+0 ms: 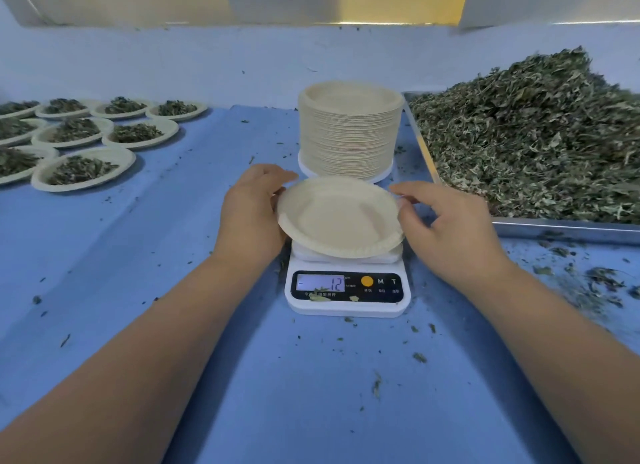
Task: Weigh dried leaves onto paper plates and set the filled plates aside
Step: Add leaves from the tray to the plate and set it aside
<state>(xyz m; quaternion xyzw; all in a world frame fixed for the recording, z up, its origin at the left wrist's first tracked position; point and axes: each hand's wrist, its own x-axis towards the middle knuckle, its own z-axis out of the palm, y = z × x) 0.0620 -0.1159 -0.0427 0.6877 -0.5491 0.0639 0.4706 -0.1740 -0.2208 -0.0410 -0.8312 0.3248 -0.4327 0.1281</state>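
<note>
An empty paper plate (339,217) hangs slightly tilted just over the platform of a white digital scale (346,304), whose display reads -12. My left hand (252,214) grips the plate's left rim, thumb on top. My right hand (450,228) pinches the right rim with its fingertips. Whether the plate touches the platform I cannot tell. Behind the scale stands a tall stack of empty paper plates (349,134). A big heap of dried leaves (536,134) fills a metal tray (554,229) at the right.
Several filled plates (79,169) of dried leaves lie in rows at the far left of the blue table (173,255). Loose leaf bits are scattered over the table, thickest in front of the tray (595,283). A pale wall closes the back.
</note>
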